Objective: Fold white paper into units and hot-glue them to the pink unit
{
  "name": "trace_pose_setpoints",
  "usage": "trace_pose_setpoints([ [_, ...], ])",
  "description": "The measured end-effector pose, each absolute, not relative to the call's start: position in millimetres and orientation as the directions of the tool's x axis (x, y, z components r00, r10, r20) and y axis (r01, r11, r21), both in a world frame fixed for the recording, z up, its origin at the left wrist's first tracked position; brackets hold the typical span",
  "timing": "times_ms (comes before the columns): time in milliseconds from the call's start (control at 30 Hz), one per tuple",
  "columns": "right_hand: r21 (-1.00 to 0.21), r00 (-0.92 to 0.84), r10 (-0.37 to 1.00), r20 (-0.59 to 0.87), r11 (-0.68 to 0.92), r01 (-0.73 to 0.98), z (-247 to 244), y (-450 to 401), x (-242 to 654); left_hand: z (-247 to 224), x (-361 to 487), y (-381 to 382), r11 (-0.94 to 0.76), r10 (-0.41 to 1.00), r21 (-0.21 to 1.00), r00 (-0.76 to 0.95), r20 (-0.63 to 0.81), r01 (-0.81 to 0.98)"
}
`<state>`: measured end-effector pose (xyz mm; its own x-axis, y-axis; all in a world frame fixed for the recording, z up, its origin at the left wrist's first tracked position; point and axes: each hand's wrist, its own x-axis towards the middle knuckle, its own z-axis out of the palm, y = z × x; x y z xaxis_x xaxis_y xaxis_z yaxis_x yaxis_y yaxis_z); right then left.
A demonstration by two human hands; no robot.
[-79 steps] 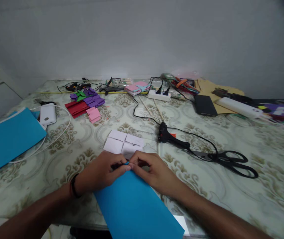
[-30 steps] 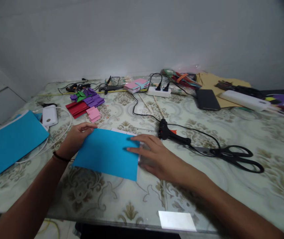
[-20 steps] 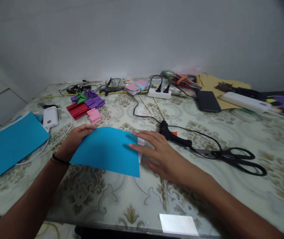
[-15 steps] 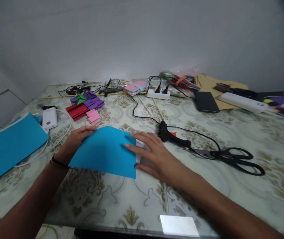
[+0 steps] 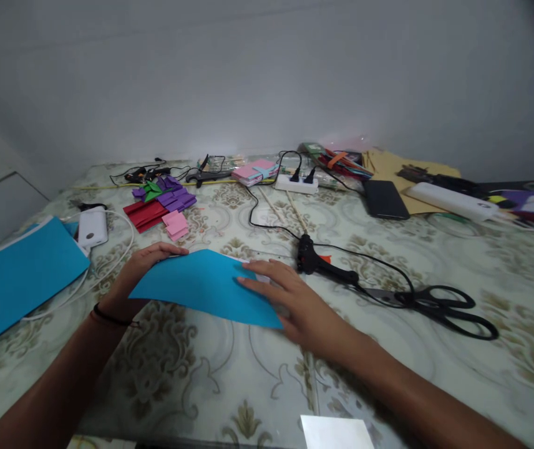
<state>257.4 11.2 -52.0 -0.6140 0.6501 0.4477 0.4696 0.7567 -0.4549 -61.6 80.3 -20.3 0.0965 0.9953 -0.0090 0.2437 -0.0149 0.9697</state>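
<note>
A blue sheet of paper [image 5: 201, 284] is held above the patterned table, with a bit of white paper showing behind its right part. My left hand [image 5: 143, 268] grips its upper left edge, the thumb hidden underneath. At its right end is my right hand [image 5: 290, 299], index and middle fingers over the sheet and apart, the thumb mostly hidden behind the paper. A black glue gun [image 5: 323, 262] lies just right of my right hand, and black-handled scissors [image 5: 435, 305] lie farther right.
At the left, another blue sheet [image 5: 28, 274] lies beside a white power bank [image 5: 93, 227]. Folded red paper [image 5: 145, 215], purple and pink pieces lie behind my left hand. A white power strip [image 5: 296, 184] and a black phone-like slab [image 5: 385, 199] are farther back.
The blue sheet has tilted flatter, and its lower right corner has swung right, over my right hand's thumb. The camera view has shifted slightly.
</note>
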Motion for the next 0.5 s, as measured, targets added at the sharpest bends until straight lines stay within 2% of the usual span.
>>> trace_pose_setpoints([
  [100, -0.576, -0.452, 0.698, 0.556, 0.715, 0.397, -41.6, 7.8, 260.7, -18.4, -57.1, 71.2, -0.006, 0.993, 0.997, 0.116, -0.003, 0.078],
  [200, -0.726, -0.231, 0.827, 0.512, 0.561, 0.399, -27.6, 0.2, 265.1, -13.7, -55.2, 58.5, 0.099, 0.95, 0.995, 0.296, -0.101, 0.022],
  [233, -0.76, -0.156, 0.859, 0.487, 0.505, 0.41, -24.0, -2.2, 266.6, -11.8, -54.9, 54.0, 0.074, 0.929, 0.996, 0.36, -0.087, 0.049],
  [300, -0.817, -0.036, 0.902, 0.429, 0.405, 0.41, -20.1, -5.5, 269.1, -7.7, -53.8, 45.6, -0.092, 0.897, 0.989, 0.441, 0.031, 0.118],
  [367, -0.852, 0.007, 0.924, 0.383, 0.35, 0.389, -19.6, -6.6, 270.2, -3.5, -50.9, 38.8, -0.251, 0.872, 0.943, 0.475, 0.122, 0.219],
  [500, -0.902, -0.023, 0.955, 0.295, 0.286, 0.324, -20.8, -6.0, 266.8, -0.4, -42.3, 31.0, -0.285, 0.917, 0.84, 0.386, 0.099, 0.461],
])
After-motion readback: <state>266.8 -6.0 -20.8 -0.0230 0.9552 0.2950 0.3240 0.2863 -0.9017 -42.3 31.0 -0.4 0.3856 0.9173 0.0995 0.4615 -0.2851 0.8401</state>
